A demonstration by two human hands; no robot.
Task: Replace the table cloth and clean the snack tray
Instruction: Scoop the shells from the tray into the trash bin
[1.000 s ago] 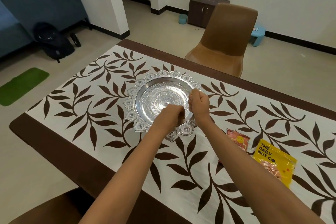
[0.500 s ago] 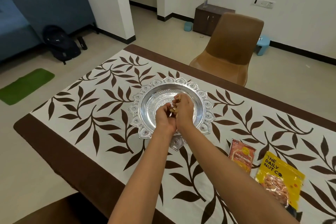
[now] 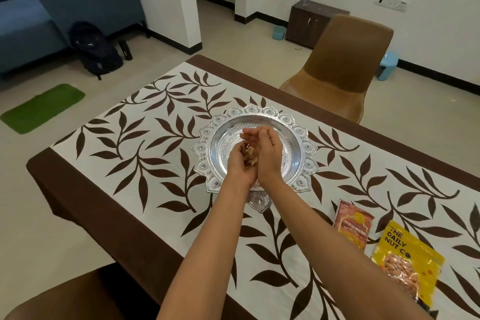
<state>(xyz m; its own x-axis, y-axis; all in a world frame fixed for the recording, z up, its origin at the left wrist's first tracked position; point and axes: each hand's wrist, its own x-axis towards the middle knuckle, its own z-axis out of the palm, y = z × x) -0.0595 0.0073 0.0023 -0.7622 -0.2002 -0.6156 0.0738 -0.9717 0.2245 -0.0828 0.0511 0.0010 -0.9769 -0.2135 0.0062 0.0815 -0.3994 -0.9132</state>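
Right now my left hand (image 3: 241,163) and right hand (image 3: 268,156) cup a small heap of brown nuts (image 3: 250,157) over the round embossed silver snack tray (image 3: 298,135) mid-table on the leaf-patterned table cloth (image 3: 155,153); stiff, probably slick metal, best gripped at opposite scalloped edges.

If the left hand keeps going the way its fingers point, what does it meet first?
Probably the far inner wall of the silver tray: the left hand, cupping nuts, points away over the bowl. Its height above the tray is unclear.
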